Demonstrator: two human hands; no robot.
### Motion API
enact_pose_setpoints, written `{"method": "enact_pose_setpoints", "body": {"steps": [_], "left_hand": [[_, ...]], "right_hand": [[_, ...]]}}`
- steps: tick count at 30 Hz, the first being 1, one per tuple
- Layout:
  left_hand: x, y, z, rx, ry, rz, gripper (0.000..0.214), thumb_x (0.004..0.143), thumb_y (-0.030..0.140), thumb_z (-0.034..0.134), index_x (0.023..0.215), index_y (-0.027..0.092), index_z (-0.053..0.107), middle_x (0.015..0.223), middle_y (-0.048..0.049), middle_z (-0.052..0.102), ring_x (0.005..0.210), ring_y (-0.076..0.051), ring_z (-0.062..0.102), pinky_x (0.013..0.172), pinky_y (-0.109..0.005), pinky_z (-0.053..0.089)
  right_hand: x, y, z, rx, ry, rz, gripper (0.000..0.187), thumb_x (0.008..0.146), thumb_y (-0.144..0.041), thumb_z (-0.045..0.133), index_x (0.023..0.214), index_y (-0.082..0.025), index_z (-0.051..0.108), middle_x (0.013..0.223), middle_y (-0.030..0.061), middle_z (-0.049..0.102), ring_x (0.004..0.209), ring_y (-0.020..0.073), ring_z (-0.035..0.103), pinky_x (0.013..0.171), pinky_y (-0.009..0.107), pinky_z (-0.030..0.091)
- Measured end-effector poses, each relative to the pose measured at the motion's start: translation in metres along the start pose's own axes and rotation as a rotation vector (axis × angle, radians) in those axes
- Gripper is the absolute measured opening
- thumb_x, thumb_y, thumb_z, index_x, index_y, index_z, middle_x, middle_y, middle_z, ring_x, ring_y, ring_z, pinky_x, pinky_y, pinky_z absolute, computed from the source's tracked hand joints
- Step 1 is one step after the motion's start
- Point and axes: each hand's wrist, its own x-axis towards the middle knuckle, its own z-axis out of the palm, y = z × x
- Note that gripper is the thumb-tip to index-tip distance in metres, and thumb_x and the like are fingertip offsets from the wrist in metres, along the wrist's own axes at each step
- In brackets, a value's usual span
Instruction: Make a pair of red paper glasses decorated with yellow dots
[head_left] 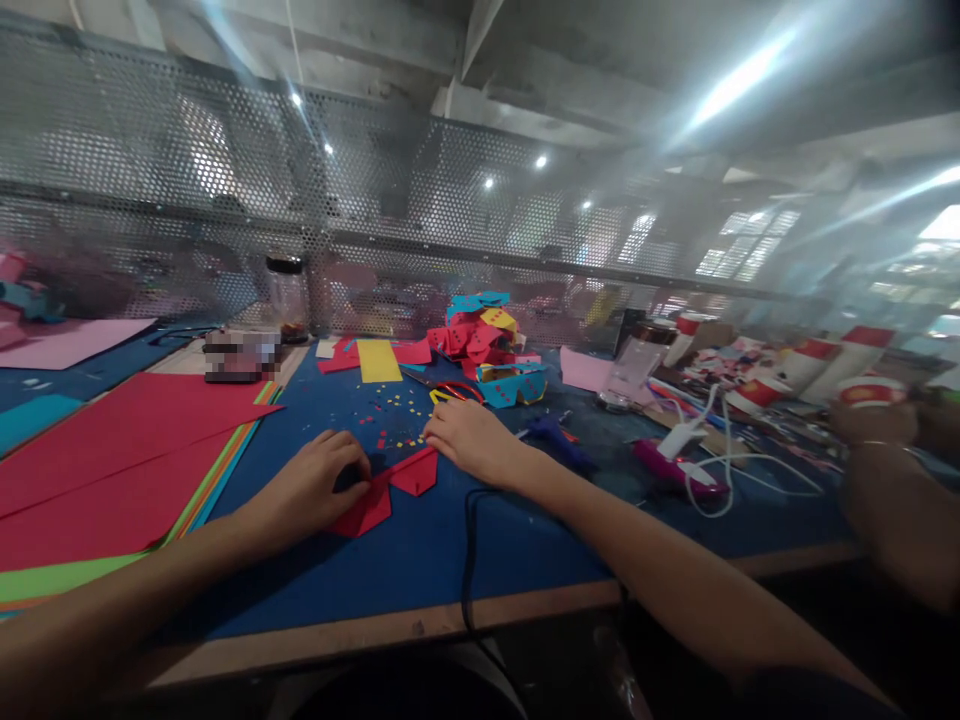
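A folded red paper piece (390, 487) lies on the blue table cover (450, 540) in front of me. My left hand (311, 490) rests on its left end with the fingers curled down onto the paper. My right hand (469, 437) presses down at the paper's upper right corner, fingers bent and close together. Small paper confetti dots (397, 415) are scattered just beyond the hands. Red-handled scissors (450, 390) lie behind my right hand.
A stack of large red and coloured sheets (112, 480) lies at left. A pile of cut paper shapes (480, 340) sits at the back. Glue guns with cords (690, 455) and red-and-white cups (810, 365) stand at right, near another person's arm (892, 490). A black cord (472, 560) crosses the table edge.
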Motion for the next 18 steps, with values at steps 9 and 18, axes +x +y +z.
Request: {"method": "enact_pose_setpoints", "body": {"steps": [9, 18], "left_hand": [[0.002, 0.002, -0.004, -0.091, -0.013, -0.048, 0.011, 0.086, 0.028, 0.058, 0.084, 0.022, 0.066, 0.096, -0.0062, 0.07, 0.094, -0.026, 0.06, 0.089, -0.042, 0.045], [0.011, 0.01, -0.013, -0.272, -0.086, -0.212, 0.015, 0.083, 0.032, 0.06, 0.089, 0.022, 0.071, 0.088, -0.0028, 0.075, 0.083, -0.023, 0.067, 0.074, -0.033, 0.05]], "right_hand": [[-0.002, 0.01, 0.01, 0.206, 0.001, 0.021, 0.009, 0.094, -0.024, 0.068, 0.092, -0.016, 0.067, 0.098, 0.0072, 0.068, 0.096, 0.022, 0.061, 0.083, 0.032, 0.042], [-0.004, 0.015, 0.001, 0.623, 0.136, 0.105, 0.002, 0.091, -0.016, 0.062, 0.092, -0.018, 0.063, 0.092, 0.0031, 0.071, 0.085, 0.0161, 0.066, 0.078, 0.028, 0.048]]}}
